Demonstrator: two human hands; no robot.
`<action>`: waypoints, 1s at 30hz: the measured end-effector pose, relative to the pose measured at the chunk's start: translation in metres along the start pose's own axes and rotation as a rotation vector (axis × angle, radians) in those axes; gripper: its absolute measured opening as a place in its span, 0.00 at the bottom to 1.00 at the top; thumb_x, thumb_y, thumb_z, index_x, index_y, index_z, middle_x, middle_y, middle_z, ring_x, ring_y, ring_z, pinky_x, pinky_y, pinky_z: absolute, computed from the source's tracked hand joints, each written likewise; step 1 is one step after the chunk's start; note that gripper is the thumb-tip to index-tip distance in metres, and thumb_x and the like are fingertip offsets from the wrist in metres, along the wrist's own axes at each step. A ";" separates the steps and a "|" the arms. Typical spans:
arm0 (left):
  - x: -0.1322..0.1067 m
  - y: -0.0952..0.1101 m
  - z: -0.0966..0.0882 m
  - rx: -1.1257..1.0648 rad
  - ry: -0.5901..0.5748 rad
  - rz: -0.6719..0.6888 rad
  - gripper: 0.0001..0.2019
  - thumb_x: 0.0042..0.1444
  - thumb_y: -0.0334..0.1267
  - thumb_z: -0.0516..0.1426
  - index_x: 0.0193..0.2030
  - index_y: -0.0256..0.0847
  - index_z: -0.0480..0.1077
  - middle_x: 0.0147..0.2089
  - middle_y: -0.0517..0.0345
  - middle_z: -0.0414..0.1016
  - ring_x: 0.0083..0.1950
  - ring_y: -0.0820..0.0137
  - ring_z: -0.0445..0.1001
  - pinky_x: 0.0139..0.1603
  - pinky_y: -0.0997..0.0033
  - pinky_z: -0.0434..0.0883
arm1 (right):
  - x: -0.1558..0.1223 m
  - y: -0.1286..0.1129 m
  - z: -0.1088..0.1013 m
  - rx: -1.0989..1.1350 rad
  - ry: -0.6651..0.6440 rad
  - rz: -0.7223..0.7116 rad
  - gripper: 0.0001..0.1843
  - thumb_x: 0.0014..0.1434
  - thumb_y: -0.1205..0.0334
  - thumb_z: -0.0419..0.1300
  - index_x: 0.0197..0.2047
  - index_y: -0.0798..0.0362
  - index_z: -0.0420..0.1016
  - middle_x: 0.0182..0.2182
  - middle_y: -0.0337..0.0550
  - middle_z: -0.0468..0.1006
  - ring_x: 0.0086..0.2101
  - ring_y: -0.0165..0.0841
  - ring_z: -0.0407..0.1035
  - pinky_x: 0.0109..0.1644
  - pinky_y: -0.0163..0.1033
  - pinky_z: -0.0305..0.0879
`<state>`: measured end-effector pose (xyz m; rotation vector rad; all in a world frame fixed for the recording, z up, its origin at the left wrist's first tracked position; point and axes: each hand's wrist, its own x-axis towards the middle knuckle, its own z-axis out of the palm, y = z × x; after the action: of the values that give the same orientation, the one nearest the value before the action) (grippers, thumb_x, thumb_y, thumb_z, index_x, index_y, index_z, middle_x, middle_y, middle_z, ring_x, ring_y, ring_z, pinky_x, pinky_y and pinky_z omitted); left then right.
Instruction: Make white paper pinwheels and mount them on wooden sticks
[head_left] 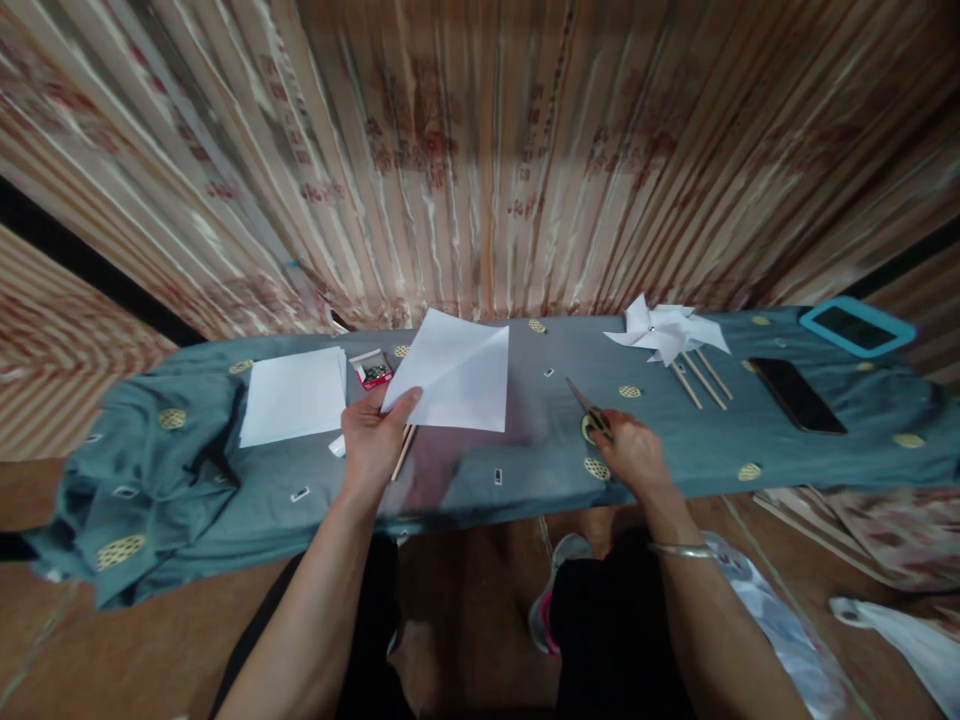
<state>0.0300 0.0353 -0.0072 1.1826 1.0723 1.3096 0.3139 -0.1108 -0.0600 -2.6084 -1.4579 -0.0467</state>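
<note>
Your left grip (373, 435) pinches the sheet (466, 380) over the desk (555, 470), right of the paper stack (292, 395); your right grip (632, 450) is closed around the scissors (592, 414), which point away from you. Pinwheels (666, 327) lie near the phone (797, 395).

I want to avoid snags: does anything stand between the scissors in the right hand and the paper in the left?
Nothing visible does: between the scissors in the right hand and the white paper sheet in the left hand, just printed cloth shows.
</note>
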 end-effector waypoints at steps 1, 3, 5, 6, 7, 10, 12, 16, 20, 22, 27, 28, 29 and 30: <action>0.000 0.000 -0.001 0.000 -0.001 0.000 0.12 0.41 0.38 0.68 0.33 0.35 0.80 0.30 0.57 0.81 0.27 0.73 0.74 0.31 0.74 0.70 | -0.002 0.001 -0.001 -0.014 -0.012 -0.004 0.15 0.60 0.64 0.57 0.49 0.59 0.74 0.40 0.60 0.81 0.40 0.46 0.77 0.44 0.46 0.70; 0.000 -0.001 -0.003 -0.007 -0.010 -0.002 0.12 0.41 0.38 0.67 0.34 0.36 0.80 0.31 0.58 0.81 0.29 0.72 0.75 0.33 0.74 0.71 | -0.004 0.003 -0.002 -0.037 -0.040 -0.001 0.14 0.59 0.65 0.57 0.48 0.58 0.74 0.38 0.60 0.81 0.39 0.47 0.78 0.44 0.46 0.69; 0.001 -0.001 -0.004 -0.016 -0.013 -0.005 0.12 0.39 0.38 0.68 0.33 0.37 0.80 0.31 0.58 0.81 0.30 0.72 0.75 0.34 0.75 0.71 | -0.003 0.002 -0.003 0.028 -0.049 0.040 0.13 0.57 0.67 0.58 0.45 0.56 0.75 0.36 0.57 0.82 0.39 0.47 0.78 0.43 0.47 0.69; 0.002 0.000 -0.004 -0.033 -0.009 -0.016 0.12 0.38 0.37 0.68 0.32 0.37 0.80 0.30 0.59 0.81 0.30 0.72 0.75 0.35 0.74 0.71 | -0.002 -0.001 -0.003 0.147 -0.055 0.079 0.12 0.55 0.67 0.59 0.43 0.55 0.76 0.34 0.55 0.82 0.39 0.46 0.78 0.43 0.47 0.69; 0.002 0.001 -0.004 -0.068 0.002 -0.035 0.12 0.36 0.35 0.68 0.31 0.38 0.80 0.29 0.59 0.80 0.31 0.72 0.76 0.36 0.74 0.72 | -0.002 -0.004 -0.004 0.313 -0.070 0.119 0.11 0.53 0.67 0.60 0.41 0.54 0.76 0.33 0.53 0.82 0.38 0.45 0.78 0.42 0.46 0.70; 0.003 0.007 -0.003 -0.240 0.045 -0.131 0.12 0.32 0.33 0.67 0.29 0.38 0.79 0.28 0.60 0.80 0.32 0.70 0.77 0.39 0.70 0.74 | -0.002 -0.024 -0.011 0.867 -0.191 0.165 0.13 0.48 0.61 0.65 0.40 0.52 0.76 0.31 0.45 0.83 0.34 0.40 0.78 0.36 0.41 0.72; 0.004 0.012 -0.004 -0.338 0.067 -0.174 0.12 0.33 0.34 0.67 0.29 0.38 0.78 0.29 0.59 0.80 0.34 0.69 0.78 0.43 0.68 0.75 | -0.006 -0.043 -0.019 1.202 -0.356 0.135 0.20 0.46 0.57 0.69 0.43 0.52 0.76 0.33 0.45 0.84 0.34 0.37 0.79 0.30 0.36 0.72; 0.007 0.019 -0.011 -0.430 0.105 -0.199 0.14 0.33 0.34 0.69 0.30 0.36 0.76 0.34 0.55 0.81 0.40 0.66 0.79 0.48 0.65 0.75 | -0.018 -0.080 -0.028 1.728 -0.554 0.150 0.21 0.41 0.58 0.74 0.40 0.50 0.78 0.34 0.42 0.84 0.33 0.34 0.79 0.27 0.30 0.71; 0.011 0.019 -0.019 -0.418 0.118 -0.196 0.15 0.32 0.34 0.69 0.31 0.35 0.75 0.34 0.54 0.81 0.41 0.64 0.79 0.48 0.64 0.76 | -0.026 -0.104 -0.017 1.920 -0.618 0.151 0.18 0.43 0.56 0.74 0.38 0.49 0.80 0.34 0.42 0.84 0.32 0.31 0.77 0.34 0.32 0.73; 0.012 0.017 -0.021 -0.388 0.111 -0.177 0.15 0.33 0.34 0.69 0.31 0.34 0.75 0.34 0.54 0.80 0.42 0.64 0.79 0.48 0.64 0.76 | -0.029 -0.110 -0.010 1.919 -0.655 0.115 0.17 0.45 0.51 0.72 0.38 0.49 0.79 0.35 0.43 0.83 0.33 0.33 0.76 0.35 0.36 0.73; 0.017 0.011 -0.022 -0.327 0.120 -0.148 0.13 0.34 0.36 0.68 0.29 0.35 0.75 0.30 0.56 0.79 0.36 0.67 0.78 0.37 0.68 0.76 | -0.036 -0.109 -0.009 1.720 -0.717 -0.136 0.32 0.45 0.37 0.68 0.46 0.51 0.78 0.39 0.48 0.80 0.36 0.37 0.73 0.37 0.40 0.69; 0.018 0.010 -0.021 -0.320 0.119 -0.146 0.12 0.34 0.36 0.68 0.28 0.35 0.75 0.29 0.57 0.78 0.33 0.68 0.77 0.34 0.71 0.75 | -0.037 -0.106 -0.010 1.674 -0.736 -0.207 0.34 0.46 0.36 0.67 0.50 0.51 0.77 0.41 0.48 0.79 0.39 0.37 0.72 0.40 0.40 0.68; 0.018 0.009 -0.021 -0.315 0.121 -0.141 0.11 0.34 0.35 0.68 0.27 0.35 0.75 0.27 0.58 0.77 0.30 0.70 0.75 0.30 0.73 0.74 | -0.038 -0.104 -0.011 1.634 -0.756 -0.266 0.35 0.47 0.36 0.66 0.53 0.49 0.75 0.42 0.47 0.78 0.40 0.36 0.71 0.42 0.40 0.68; 0.018 0.009 -0.020 -0.309 0.122 -0.138 0.10 0.34 0.35 0.68 0.25 0.36 0.74 0.26 0.59 0.76 0.28 0.72 0.74 0.28 0.74 0.72 | -0.039 -0.102 -0.011 1.600 -0.780 -0.308 0.36 0.48 0.36 0.65 0.55 0.48 0.73 0.43 0.46 0.78 0.41 0.35 0.70 0.43 0.39 0.67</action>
<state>0.0095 0.0528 0.0006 0.7943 0.9771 1.3947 0.2072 -0.0929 -0.0412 -1.0363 -1.1063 1.4927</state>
